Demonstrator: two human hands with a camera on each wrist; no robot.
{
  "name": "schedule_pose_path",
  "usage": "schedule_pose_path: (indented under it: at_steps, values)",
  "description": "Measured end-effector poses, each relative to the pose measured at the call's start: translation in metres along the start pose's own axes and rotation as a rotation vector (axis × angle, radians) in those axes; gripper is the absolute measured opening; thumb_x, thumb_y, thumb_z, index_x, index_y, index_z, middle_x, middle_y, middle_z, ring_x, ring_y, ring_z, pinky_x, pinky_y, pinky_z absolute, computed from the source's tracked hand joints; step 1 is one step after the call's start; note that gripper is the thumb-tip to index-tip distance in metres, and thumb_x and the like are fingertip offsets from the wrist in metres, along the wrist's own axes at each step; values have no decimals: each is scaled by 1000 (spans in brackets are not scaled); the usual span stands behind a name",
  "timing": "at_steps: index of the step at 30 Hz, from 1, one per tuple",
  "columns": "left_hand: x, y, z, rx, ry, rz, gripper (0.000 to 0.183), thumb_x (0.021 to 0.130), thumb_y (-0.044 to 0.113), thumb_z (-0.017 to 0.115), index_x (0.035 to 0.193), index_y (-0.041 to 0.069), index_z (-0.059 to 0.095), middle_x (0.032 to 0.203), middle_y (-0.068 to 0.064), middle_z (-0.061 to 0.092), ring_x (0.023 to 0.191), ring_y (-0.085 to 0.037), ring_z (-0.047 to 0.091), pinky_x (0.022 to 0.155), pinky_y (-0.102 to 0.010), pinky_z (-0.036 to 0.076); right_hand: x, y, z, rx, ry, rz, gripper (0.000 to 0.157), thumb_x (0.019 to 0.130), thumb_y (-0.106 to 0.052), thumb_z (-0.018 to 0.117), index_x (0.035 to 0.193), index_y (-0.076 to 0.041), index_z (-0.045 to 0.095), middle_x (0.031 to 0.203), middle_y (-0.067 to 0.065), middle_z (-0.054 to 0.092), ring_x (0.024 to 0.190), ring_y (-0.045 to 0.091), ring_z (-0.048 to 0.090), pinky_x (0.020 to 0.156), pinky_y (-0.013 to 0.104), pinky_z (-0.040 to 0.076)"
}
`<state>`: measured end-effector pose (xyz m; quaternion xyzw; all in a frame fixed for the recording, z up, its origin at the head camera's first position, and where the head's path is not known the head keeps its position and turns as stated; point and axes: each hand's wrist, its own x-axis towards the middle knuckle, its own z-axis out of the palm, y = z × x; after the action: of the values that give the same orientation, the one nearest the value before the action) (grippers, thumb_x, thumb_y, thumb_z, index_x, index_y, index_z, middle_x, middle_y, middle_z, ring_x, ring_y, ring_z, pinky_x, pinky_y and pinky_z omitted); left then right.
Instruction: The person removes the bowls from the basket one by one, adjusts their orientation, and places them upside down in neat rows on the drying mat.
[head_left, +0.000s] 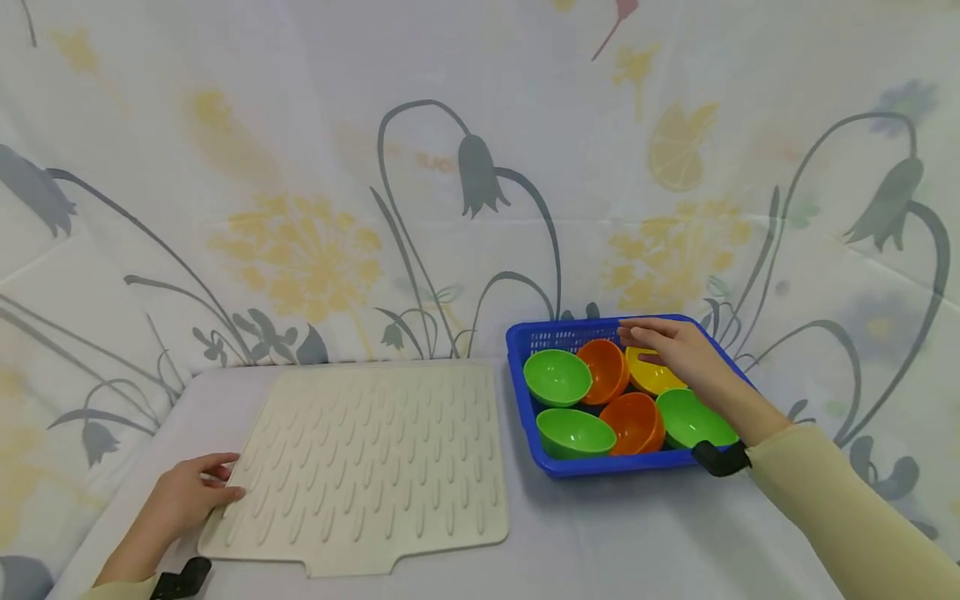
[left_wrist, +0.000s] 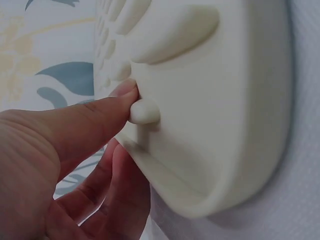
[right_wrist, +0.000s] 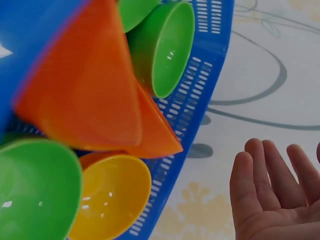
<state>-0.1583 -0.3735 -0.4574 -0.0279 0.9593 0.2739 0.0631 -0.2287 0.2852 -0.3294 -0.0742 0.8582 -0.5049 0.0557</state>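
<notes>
My left hand (head_left: 183,496) pinches the left edge of a cream draining mat (head_left: 375,458) with raised oval ridges and a tab at its front. In the left wrist view the thumb lies on the mat's top (left_wrist: 185,115), fingers at the rim's underside. The right hand (head_left: 678,346) is held over the back right of a blue basket (head_left: 622,465), fingers extended and holding nothing. Inside the basket are green bowls (head_left: 557,377), orange bowls (head_left: 632,423) and a yellow bowl (head_left: 651,375), partly hidden by the hand. The right wrist view shows the fingers (right_wrist: 245,185) apart from the bowls.
A white cloth (head_left: 600,542) covers the table under the mat and basket. Behind them rises a flower-printed curtain (head_left: 315,133). The basket stands just right of the mat, near the back of the table.
</notes>
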Motion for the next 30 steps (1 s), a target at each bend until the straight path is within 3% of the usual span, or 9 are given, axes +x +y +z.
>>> schedule_pose_path:
  at_steps: [3, 8, 14, 19, 22, 30]
  values:
    - [2, -1, 2, -14, 0, -26, 72, 78, 30, 86, 130, -10, 56, 100, -11, 65, 92, -31, 66, 70, -38, 51, 21, 0, 6, 36, -25, 14, 51, 108, -31, 45, 148, 0, 44, 147, 22, 48, 135, 36, 45, 110, 48, 39]
    - [1, -2, 2, -1, -2, -40, 71, 79, 29, 85, 131, -10, 56, 99, -12, 65, 92, -33, 66, 72, -43, 52, 50, 4, 21, 78, -57, 52, 48, 108, -23, 46, 148, 3, 43, 148, 26, 45, 135, 38, 44, 111, 50, 37]
    - [2, 0, 1, 22, -6, -19, 66, 80, 26, 84, 128, -9, 57, 97, -10, 64, 90, -31, 65, 73, -45, 51, 70, 9, 34, 116, -74, 100, 46, 108, -18, 44, 148, 5, 42, 148, 27, 42, 137, 40, 42, 111, 51, 37]
    - [3, 4, 3, 38, -11, 16, 62, 80, 23, 83, 126, -10, 58, 95, -10, 64, 88, -31, 64, 71, -45, 51, 72, 13, 41, -7, -68, 136, 45, 106, -19, 45, 146, 3, 46, 147, 26, 44, 133, 42, 44, 109, 53, 39]
    - [2, 4, 3, 52, -14, 13, 60, 80, 21, 83, 125, -10, 58, 94, -10, 63, 88, -31, 64, 71, -46, 51, 73, 18, 43, -90, -106, 150, 44, 106, -19, 43, 146, 0, 47, 148, 25, 44, 134, 43, 43, 110, 55, 37]
    - [4, 3, 3, 57, -11, 23, 59, 80, 20, 83, 123, -11, 58, 93, -11, 62, 86, -30, 63, 70, -45, 50, 74, 25, 48, -174, -161, 167, 44, 106, -16, 43, 147, 0, 46, 149, 25, 42, 139, 46, 33, 112, 62, 29]
